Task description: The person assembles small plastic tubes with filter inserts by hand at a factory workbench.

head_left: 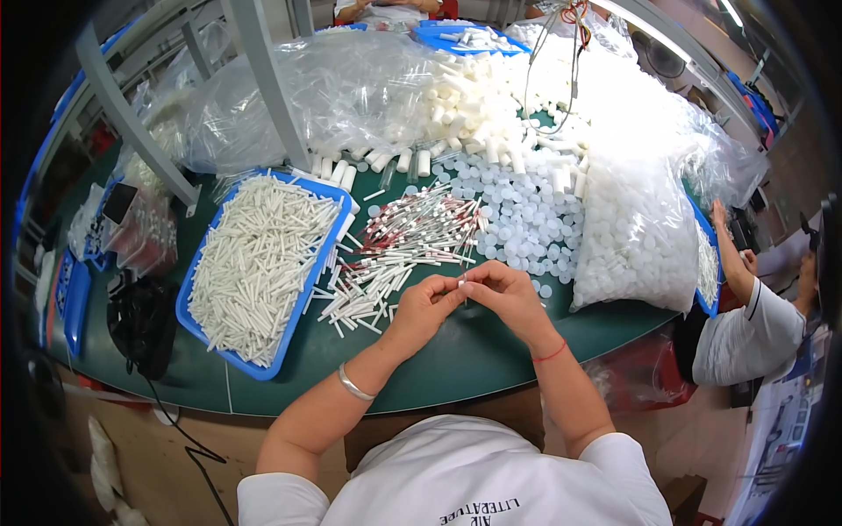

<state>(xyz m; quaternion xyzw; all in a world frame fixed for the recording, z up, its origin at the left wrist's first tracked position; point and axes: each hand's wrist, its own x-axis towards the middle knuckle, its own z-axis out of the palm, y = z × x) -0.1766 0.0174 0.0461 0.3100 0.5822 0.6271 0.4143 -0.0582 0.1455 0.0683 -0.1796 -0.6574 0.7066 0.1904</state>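
Note:
Over the near middle of the green table, my left hand [423,309] and my right hand [507,296] meet at the fingertips. Both are closed in a pinch around a small white piece [462,282]; the fingers hide most of it, so its exact kind does not show. Just beyond my hands lies a loose pile of thin white sticks with dark and reddish ends [421,219]. Plain white sticks [373,285] spread toward me beside my left hand. Translucent round caps [526,228] are scattered beyond my right hand.
A blue tray [282,346] of white sticks stands to the left. Thicker white cylinders [469,96] and clear plastic bags [307,88] fill the back. A full bag [631,237] sits right, near a co-worker's arm [735,254]. Grey posts [267,83] rise at left; wires [574,70] hang at the back.

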